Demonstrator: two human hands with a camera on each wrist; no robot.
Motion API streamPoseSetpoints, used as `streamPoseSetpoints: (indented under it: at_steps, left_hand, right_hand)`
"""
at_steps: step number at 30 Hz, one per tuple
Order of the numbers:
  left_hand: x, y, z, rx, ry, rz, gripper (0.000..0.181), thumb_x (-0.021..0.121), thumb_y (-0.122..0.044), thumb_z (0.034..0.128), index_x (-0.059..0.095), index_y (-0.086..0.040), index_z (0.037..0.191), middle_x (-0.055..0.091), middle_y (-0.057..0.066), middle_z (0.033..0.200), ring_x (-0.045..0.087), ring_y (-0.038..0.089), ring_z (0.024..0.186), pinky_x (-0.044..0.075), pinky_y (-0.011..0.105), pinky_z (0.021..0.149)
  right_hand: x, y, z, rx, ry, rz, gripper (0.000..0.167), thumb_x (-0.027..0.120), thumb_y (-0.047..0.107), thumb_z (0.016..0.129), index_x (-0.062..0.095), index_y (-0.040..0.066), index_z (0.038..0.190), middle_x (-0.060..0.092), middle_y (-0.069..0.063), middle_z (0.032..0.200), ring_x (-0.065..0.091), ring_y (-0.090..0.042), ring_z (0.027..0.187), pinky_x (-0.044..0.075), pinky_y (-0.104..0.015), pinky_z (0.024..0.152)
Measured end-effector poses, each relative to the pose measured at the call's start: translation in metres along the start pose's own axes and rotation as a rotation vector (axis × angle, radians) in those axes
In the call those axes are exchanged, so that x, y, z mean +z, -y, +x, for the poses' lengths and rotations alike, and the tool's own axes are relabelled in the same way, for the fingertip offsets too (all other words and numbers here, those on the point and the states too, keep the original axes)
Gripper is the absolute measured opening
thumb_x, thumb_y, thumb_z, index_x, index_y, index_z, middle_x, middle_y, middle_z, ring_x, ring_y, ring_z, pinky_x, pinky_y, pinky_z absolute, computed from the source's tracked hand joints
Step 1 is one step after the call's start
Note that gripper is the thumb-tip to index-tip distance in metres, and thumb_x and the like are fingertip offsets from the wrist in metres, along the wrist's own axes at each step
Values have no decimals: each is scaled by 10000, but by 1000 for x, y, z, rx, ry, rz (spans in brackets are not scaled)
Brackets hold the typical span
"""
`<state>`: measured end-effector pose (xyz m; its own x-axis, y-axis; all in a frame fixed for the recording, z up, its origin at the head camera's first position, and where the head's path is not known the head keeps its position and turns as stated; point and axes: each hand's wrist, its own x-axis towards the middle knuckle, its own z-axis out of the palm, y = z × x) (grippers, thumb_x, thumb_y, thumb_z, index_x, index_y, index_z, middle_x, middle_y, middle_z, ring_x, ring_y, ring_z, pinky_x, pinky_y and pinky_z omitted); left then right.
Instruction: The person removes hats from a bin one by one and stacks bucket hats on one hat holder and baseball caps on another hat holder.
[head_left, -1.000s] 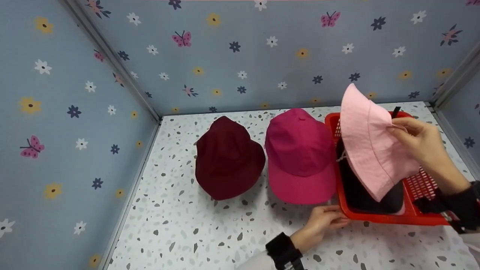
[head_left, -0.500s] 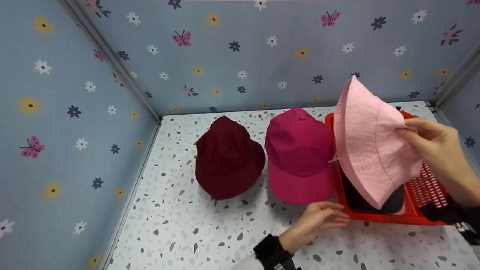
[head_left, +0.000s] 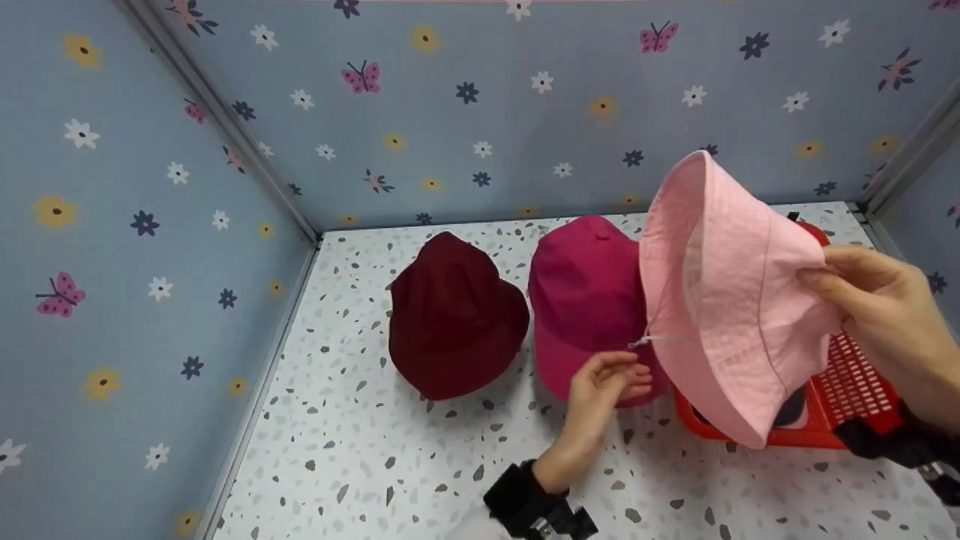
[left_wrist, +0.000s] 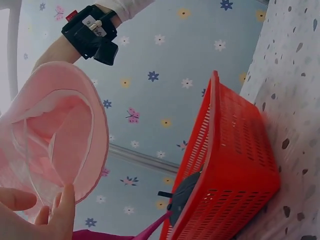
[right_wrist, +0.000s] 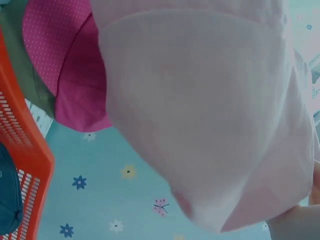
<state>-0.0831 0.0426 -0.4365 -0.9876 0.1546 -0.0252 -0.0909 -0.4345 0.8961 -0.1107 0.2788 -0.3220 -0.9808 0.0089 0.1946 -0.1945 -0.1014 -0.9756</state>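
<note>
A pale pink bucket hat (head_left: pixel 750 277) hangs tilted above the red basket (head_left: pixel 862 382), its brim facing left and a thin cord at the edge. My right hand (head_left: pixel 889 315) pinches its crown between thumb and fingers. My left hand (head_left: pixel 604 382) is in front of the magenta cap (head_left: pixel 585 292), fingers loosely bent and holding nothing, just left of the hat's brim. In the left wrist view the hat's inside (left_wrist: pixel 70 135) faces that hand. Whether the left fingers touch the brim, I cannot tell.
A maroon bucket hat (head_left: pixel 454 322) lies on the speckled white table (head_left: pixel 360 450) left of the magenta cap. Inside the basket sits a dark cap (left_wrist: pixel 185 195), largely covered by the pink hat in the head view. Flower-patterned walls (head_left: pixel 480 112) enclose the back and sides.
My right hand has moved right and nearer with the pink hat, whose brim opening has turned toward the left. My left hand has left the basket's front corner and moved up-left before the magenta cap.
</note>
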Motion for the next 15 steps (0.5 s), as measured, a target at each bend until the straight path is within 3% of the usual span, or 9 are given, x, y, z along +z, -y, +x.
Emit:
streamPoseSetpoints:
  at_steps: [3,6,9,15]
  left_hand:
    - [-3,-8,4,135,-55,36,220,503,75,805,488,140,1014,583,223,921,592,245,837,507,332,758]
    - [-6,-14,8,187,-89,47,257,530,64,801,472,136,1040,567,222,974,569,220,890,487,315,802]
    - [-8,-20,13,164,-91,38,315,540,50,807,455,121,1102,551,215,1043,557,222,949,461,305,850]
    - [-10,-27,19,8,-68,67,407,561,-19,822,451,80,1201,558,190,1106,569,169,924,490,291,776]
  right_hand:
    - [3,-4,0,-7,41,121,208,511,-89,833,595,-78,1024,592,-66,903,528,-146,740,503,-184,622]
    - [7,-8,0,-21,56,257,215,465,-143,833,606,-90,986,621,-93,886,557,-161,729,509,-208,613]
    - [12,-13,-1,-33,83,384,233,437,-178,828,614,-91,951,635,-124,878,578,-178,735,511,-226,616]
    - [21,-19,-1,3,132,473,233,444,-159,836,627,-56,936,631,-114,878,571,-179,759,497,-223,643]
